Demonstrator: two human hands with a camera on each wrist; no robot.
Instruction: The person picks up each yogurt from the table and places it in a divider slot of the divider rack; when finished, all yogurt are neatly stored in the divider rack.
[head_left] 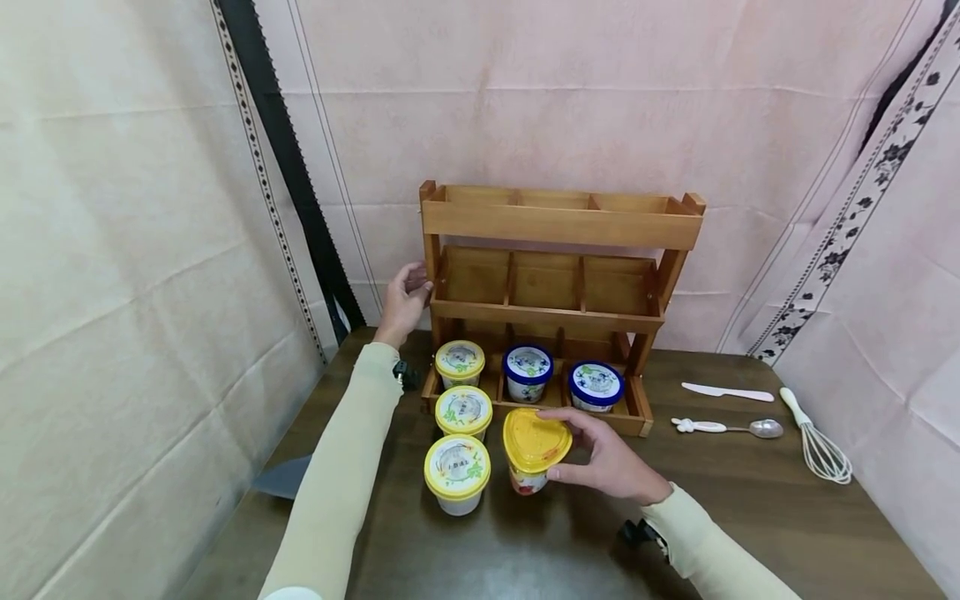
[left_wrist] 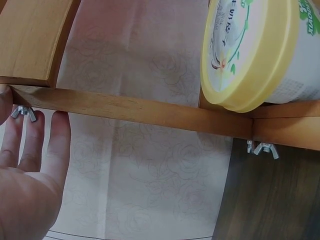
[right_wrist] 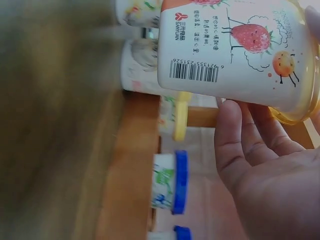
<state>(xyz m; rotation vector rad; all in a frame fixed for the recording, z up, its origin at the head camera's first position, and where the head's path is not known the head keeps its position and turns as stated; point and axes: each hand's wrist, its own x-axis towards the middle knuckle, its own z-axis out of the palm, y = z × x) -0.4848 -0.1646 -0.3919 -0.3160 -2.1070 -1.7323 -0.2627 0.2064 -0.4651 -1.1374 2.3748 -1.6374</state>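
A three-tier wooden rack (head_left: 562, 223) stands at the back of the dark table (head_left: 750, 517). My left hand (head_left: 407, 298) rests against the rack's left post, fingers (left_wrist: 37, 132) straight and touching the wooden rail (left_wrist: 150, 112). My right hand (head_left: 600, 458) grips a strawberry-printed cup with a yellow-orange lid (head_left: 534, 446), tilted, just in front of the rack; in the right wrist view the fingers (right_wrist: 260, 165) wrap under the cup (right_wrist: 235, 45). On the rack's bottom tier sit one yellow-lidded tub (head_left: 460, 361) and two blue-lidded tubs (head_left: 528, 365) (head_left: 596, 384).
Two more yellow-lidded tubs (head_left: 464, 411) (head_left: 457, 468) stand on the table left of the held cup. A white knife (head_left: 727, 392), a spoon (head_left: 729, 428) and a whisk (head_left: 819, 443) lie at the right. Fabric walls close in behind and on both sides.
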